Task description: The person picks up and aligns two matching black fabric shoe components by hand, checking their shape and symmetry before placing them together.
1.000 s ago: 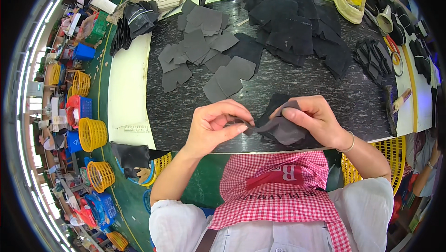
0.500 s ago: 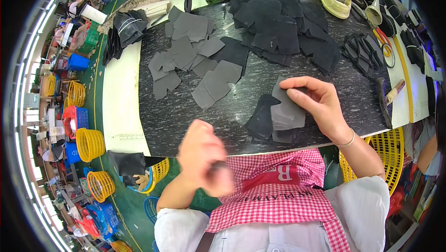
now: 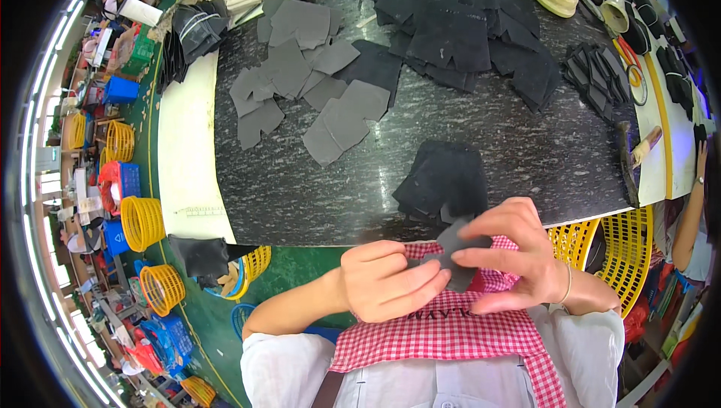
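Grey piece (image 3: 455, 246) held just above checked apron (image 3: 435, 336), short of edge of dark table (image 3: 315, 197). Piece pinched by curled fingers of left hand (image 3: 390, 280); right hand (image 3: 518, 258) half open, thumb parted, fingertips at piece; whether gripped there cannot be told. Probably best kept flat, steadied from both sides, uncreased. Just beyond, dark stack (image 3: 447, 175) laid near edge; room there partly taken. Farther: loose grey pieces (image 3: 347, 116) scattered left, wooden-handled tool (image 3: 647, 146) set right, dark pile (image 3: 454, 36) heaped centre, tied bundle (image 3: 201, 28) placed at left corner.

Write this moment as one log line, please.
left hand: holding grey piece | right hand: touching it | beyond: black pieces on tabletop
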A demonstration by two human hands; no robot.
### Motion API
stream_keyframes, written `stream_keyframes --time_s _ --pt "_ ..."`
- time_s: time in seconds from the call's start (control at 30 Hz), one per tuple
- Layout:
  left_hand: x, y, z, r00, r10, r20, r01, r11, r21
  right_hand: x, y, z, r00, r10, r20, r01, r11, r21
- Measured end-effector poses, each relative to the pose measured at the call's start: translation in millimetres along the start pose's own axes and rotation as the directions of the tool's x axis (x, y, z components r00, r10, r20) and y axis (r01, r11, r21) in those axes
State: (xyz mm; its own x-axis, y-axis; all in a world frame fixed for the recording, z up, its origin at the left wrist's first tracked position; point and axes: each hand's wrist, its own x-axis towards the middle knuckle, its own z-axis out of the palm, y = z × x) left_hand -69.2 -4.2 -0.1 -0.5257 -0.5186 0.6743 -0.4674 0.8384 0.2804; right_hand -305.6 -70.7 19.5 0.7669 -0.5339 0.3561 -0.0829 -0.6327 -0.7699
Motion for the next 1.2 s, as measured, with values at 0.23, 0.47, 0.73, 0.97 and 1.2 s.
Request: stream_keyframes --time_s 0.23,0.47,0.73,0.97,1.2 --pt "10.3 2.6 -4.9 0.989 0.13 0.07 -0.139 0.982 0.13 -2.3 2.4 14.6 0.998 -0.062 0.016 0.061 0.996 0.071" --pt "9.9 9.2 0.7 0.979 0.165 0.117 -0.184 0.965 0.186 -7.9 -9.3 20.0 0.986 -0.159 0.047 0.166 0.955 -0.245" --pt "1.6 3.5 -20.8 0.992 0.122 0.034 -0.12 0.992 -0.047 -29.9 4.5 -14.1 0.995 0.077 -0.069 -0.095 0.943 -0.319" --pt "4.2 2.3 3.9 0.9 -0.436 0.005 0.405 0.831 -0.382 -21.0 -2.2 11.3 0.969 0.243 0.045 -0.246 0.964 0.096" --pt "25.0 -33.5 17.9 0.56 -0.803 0.206 0.812 0.481 -0.332 17.5 34.0 14.0 0.842 0.507 -0.186 -0.465 0.856 0.228"
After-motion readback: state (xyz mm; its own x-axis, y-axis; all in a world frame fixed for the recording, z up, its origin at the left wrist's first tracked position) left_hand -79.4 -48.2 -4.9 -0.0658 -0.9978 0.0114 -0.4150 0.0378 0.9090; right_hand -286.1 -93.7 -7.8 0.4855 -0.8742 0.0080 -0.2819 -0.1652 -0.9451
